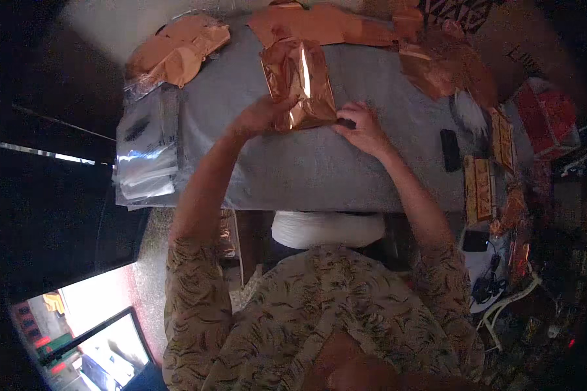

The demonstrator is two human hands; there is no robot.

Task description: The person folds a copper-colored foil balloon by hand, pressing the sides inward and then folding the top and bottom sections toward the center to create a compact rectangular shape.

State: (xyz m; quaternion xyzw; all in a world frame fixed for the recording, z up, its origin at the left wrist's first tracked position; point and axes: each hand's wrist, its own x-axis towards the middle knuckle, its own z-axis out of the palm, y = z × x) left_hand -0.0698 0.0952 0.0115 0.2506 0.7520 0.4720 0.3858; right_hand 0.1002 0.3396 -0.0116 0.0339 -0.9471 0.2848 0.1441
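Here, my right hand (366,131) pinches the lower right corner of a shiny copper pouch (293,72); my left hand (261,116) (closure I can't tell) touches its left side.

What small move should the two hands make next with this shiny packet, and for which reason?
Perhaps smooth the near end of the copper-coloured packet with the left hand: the film looks creased there, that hand is at its lower left, and the right hand is at the lower right corner.
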